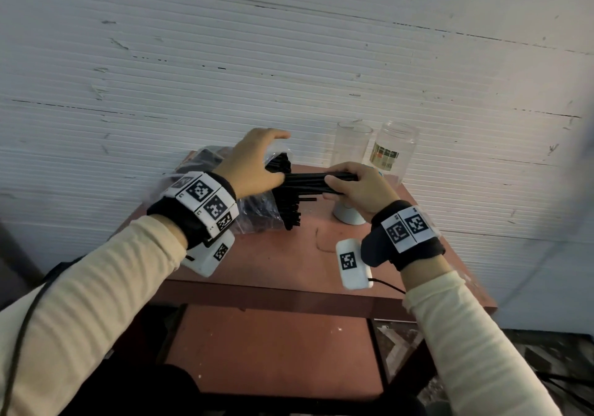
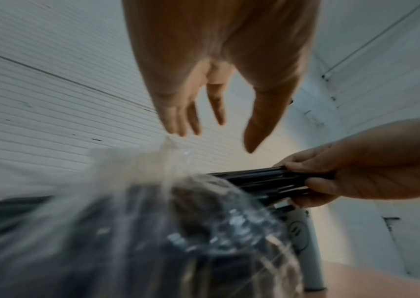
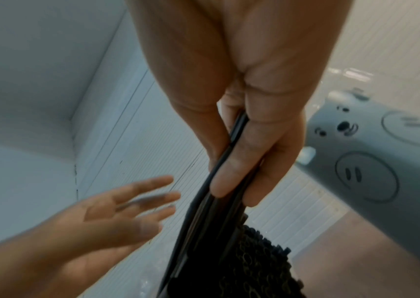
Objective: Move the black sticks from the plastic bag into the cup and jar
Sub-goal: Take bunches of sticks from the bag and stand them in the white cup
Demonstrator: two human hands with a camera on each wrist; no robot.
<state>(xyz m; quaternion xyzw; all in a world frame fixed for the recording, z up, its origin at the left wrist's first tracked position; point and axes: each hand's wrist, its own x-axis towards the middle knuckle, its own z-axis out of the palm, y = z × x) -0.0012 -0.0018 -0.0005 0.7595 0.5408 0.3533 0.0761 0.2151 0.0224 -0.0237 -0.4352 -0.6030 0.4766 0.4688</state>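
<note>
A clear plastic bag (image 1: pixel 257 213) full of black sticks (image 1: pixel 289 213) lies at the back left of the small red table (image 1: pixel 289 261). My right hand (image 1: pixel 353 184) grips a bundle of black sticks (image 1: pixel 305 181), held level just right of the bag's mouth; the same bundle (image 3: pixel 219 211) shows in the right wrist view. My left hand (image 1: pixel 257 161) hovers over the bag with straight, spread fingers (image 2: pixel 186 119) and holds nothing. The clear cup (image 1: pixel 352 144) and the labelled glass jar (image 1: pixel 393 152) stand at the table's back right, against the wall.
A pale grey device with smiley faces (image 1: pixel 348 214) sits under my right hand, seen large as the device (image 3: pixel 382 171) in the right wrist view. The white ribbed wall (image 1: pixel 289 62) runs right behind the table. A lower shelf (image 1: pixel 273 351) lies beneath.
</note>
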